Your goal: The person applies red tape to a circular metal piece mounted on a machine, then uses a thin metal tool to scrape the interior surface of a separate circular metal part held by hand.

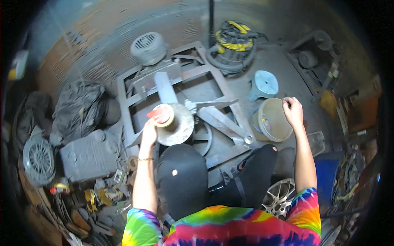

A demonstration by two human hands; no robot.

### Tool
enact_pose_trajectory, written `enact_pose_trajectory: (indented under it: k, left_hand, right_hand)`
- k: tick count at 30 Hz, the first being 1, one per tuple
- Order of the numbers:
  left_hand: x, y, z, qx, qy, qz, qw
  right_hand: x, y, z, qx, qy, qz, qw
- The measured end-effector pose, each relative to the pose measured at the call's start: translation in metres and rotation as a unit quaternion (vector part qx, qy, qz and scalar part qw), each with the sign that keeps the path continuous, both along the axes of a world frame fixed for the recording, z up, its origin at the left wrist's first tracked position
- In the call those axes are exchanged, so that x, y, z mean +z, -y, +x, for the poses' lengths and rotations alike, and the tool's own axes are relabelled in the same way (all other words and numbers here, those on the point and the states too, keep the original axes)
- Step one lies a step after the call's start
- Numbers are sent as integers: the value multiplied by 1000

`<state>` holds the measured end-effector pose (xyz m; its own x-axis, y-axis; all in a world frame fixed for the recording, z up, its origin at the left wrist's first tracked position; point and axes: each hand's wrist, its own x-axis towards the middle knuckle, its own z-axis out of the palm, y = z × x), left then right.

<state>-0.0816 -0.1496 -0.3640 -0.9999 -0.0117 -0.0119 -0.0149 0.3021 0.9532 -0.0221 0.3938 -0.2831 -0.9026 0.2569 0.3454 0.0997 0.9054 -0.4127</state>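
Observation:
My left hand (pixel 150 130) is closed at the edge of a small, round, yellow-sided roll or tub (pixel 166 116) with a red and pale top. Blur hides which of the two it is. Under it lies a flat round grey metal plate (pixel 180 126), mounted on a steel frame. To the right, my right hand (pixel 292 111) is closed with the fingertips bunched, over the right rim of a whitish plastic bucket (pixel 276 119). Whatever those fingers hold, if anything, is too small to make out. Something small and colourful shows on the bucket's left inner side.
The steel frame (pixel 225 84) carries a grey motor (pixel 148 48). Beyond the bucket stand a light-blue stool (pixel 266 83) and a black-and-yellow vacuum cleaner (pixel 234 43). A spoked wheel rim (pixel 280 197) lies by my right leg. Dusty parts crowd the left, including a grey box (pixel 88 155).

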Motion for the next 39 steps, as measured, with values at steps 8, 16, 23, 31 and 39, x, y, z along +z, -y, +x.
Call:
enact_pose_trajectory:
  k: [8, 16, 23, 31, 39]
  left_hand:
    - [-6, -12, 35, 153, -38, -68, 985]
    - [74, -13, 78, 175, -63, -61, 981]
    - [147, -48, 76, 90, -84, 42, 992]
    - [137, -58, 70, 95, -10, 209, 973]
    - [134, -60, 64, 90, 4, 281, 956]
  right_hand:
    - [80, 220, -16, 298, -81, -126, 943]
    - [98, 302, -13, 395, -30, -201, 896]
    - [92, 325, -14, 410, -63, -173, 893]
    - [91, 324, -17, 448, -34, -142, 882]
    - [97, 325, -14, 455, -43, -66, 887]
